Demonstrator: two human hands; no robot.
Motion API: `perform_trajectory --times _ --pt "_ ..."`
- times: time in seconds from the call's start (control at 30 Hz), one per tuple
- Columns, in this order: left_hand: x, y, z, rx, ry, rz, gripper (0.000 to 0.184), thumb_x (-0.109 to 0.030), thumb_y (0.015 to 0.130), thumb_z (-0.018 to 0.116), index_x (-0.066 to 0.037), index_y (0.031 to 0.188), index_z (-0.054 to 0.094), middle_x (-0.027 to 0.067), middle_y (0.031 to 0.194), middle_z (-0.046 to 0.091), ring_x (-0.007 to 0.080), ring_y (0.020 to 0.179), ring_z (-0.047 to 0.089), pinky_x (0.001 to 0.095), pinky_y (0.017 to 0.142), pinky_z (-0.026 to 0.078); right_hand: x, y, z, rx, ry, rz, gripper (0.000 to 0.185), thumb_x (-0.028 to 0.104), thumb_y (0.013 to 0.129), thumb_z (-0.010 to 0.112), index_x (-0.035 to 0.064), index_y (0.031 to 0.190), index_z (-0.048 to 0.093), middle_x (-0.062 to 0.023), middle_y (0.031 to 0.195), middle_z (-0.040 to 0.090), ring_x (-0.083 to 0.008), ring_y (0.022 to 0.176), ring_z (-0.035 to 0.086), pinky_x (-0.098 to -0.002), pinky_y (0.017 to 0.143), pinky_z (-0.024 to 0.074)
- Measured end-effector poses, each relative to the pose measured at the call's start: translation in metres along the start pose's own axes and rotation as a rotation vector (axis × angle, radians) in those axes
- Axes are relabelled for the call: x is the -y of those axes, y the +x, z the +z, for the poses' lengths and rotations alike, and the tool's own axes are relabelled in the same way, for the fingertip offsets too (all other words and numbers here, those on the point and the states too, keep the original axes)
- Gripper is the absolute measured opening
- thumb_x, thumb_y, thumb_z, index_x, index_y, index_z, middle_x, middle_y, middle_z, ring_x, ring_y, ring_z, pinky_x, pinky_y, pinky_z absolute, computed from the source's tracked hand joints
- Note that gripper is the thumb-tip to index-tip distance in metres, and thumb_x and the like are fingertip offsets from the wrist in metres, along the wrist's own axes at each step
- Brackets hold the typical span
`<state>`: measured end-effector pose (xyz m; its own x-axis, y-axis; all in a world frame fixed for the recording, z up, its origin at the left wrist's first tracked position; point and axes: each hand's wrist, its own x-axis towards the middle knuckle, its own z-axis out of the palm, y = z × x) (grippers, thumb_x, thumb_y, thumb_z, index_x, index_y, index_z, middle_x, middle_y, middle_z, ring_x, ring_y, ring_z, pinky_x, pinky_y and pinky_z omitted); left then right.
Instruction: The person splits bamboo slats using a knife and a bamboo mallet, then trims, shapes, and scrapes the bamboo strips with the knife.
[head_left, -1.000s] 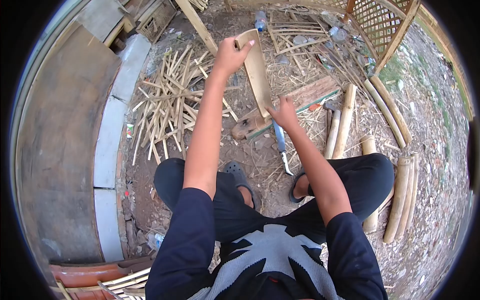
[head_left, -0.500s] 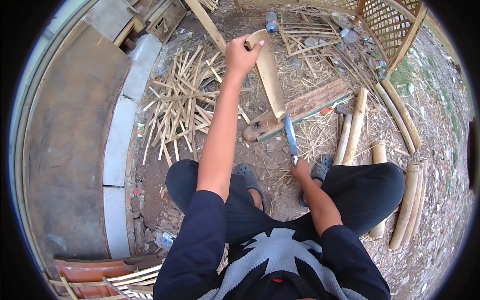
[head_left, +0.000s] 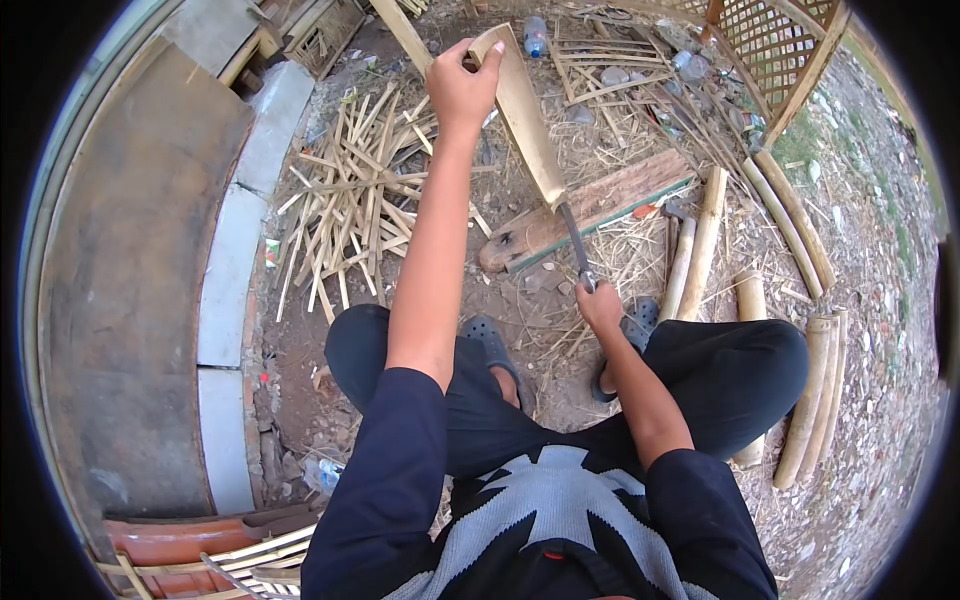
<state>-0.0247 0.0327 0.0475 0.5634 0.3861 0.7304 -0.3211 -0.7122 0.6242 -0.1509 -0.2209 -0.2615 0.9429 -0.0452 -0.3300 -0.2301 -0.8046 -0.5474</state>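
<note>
My left hand (head_left: 466, 88) grips the far end of a split bamboo piece (head_left: 524, 115), which slants down to the right with its pale side showing. The fingers of my right hand (head_left: 600, 306) are wrapped round the handle of a long knife (head_left: 575, 240). The knife's blade points away from me, its tip at the near end of the bamboo. Below them a thick wooden plank (head_left: 600, 205) with a green edge lies on the ground.
A heap of thin bamboo strips (head_left: 360, 190) lies left of the plank. Bamboo lengths (head_left: 706, 245) rest at the right, with more split pieces (head_left: 806, 400) beyond my knee. Farther off are a plastic bottle (head_left: 535, 37) and a lattice panel (head_left: 783, 50). A board (head_left: 130, 280) runs along the left.
My right hand has left the bamboo's near end and taken the knife by its handle. Since half a second ago, the bamboo and both hands have risen slightly, and the blade has turned.
</note>
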Motion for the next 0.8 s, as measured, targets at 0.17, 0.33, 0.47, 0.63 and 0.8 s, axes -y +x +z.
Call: perform_trajectory --times 0.17,0.33,0.47,0.63,0.8 --pt "0.004 0.004 0.002 -0.114 -0.083 0.02 0.03 -0.027 0.083 0.074 0.003 0.089 0.072 0.0101 0.069 0.07 0.0142 0.06 0.063 0.0306 0.061 0.049 0.001 -0.004 0.008 -0.184 0.089 0.036 0.051 0.043 0.08 0.068 -0.0067 0.092 0.069 -0.0307 0.088 0.067 -0.0441 0.087 0.066 -0.0505 0.08 0.0507" --pt "0.004 0.005 0.003 -0.117 -0.135 0.049 0.027 -0.025 0.082 0.074 0.001 0.09 0.073 0.0112 0.069 0.07 0.0163 0.059 0.064 0.0314 0.059 0.049 0.013 0.023 -0.004 -0.405 0.36 0.042 0.045 0.036 0.082 0.07 -0.0085 0.09 0.066 -0.0291 0.082 0.067 -0.0429 0.081 0.067 -0.0489 0.075 0.05" --pt "0.01 -0.009 0.018 -0.037 -0.06 0.009 0.027 -0.025 0.081 0.075 0.0 0.092 0.073 0.0123 0.072 0.07 0.018 0.062 0.067 0.0326 0.059 0.05 0.049 0.055 -0.039 -0.513 0.755 -0.095 0.038 0.031 0.084 0.069 -0.0067 0.088 0.064 -0.0176 0.07 0.065 -0.0287 0.065 0.065 -0.0412 0.064 0.049" --pt "0.024 -0.022 0.039 0.013 -0.077 -0.021 0.031 -0.029 0.081 0.076 0.0 0.092 0.073 0.0093 0.068 0.069 0.0161 0.059 0.064 0.0305 0.057 0.049 0.117 0.016 -0.166 -0.343 0.816 -0.222 0.03 0.027 0.087 0.066 -0.0034 0.085 0.063 -0.0057 0.062 0.059 -0.0144 0.054 0.056 -0.0329 0.052 0.0434" --pt "0.017 -0.019 0.038 0.092 0.036 -0.043 0.031 -0.031 0.081 0.075 0.0 0.088 0.072 0.0116 0.064 0.067 0.0185 0.057 0.064 0.0319 0.056 0.048 0.159 -0.043 -0.233 -0.239 0.725 -0.42 0.029 0.026 0.087 0.067 -0.0029 0.086 0.063 -0.0041 0.06 0.058 -0.011 0.052 0.052 -0.029 0.049 0.0393"
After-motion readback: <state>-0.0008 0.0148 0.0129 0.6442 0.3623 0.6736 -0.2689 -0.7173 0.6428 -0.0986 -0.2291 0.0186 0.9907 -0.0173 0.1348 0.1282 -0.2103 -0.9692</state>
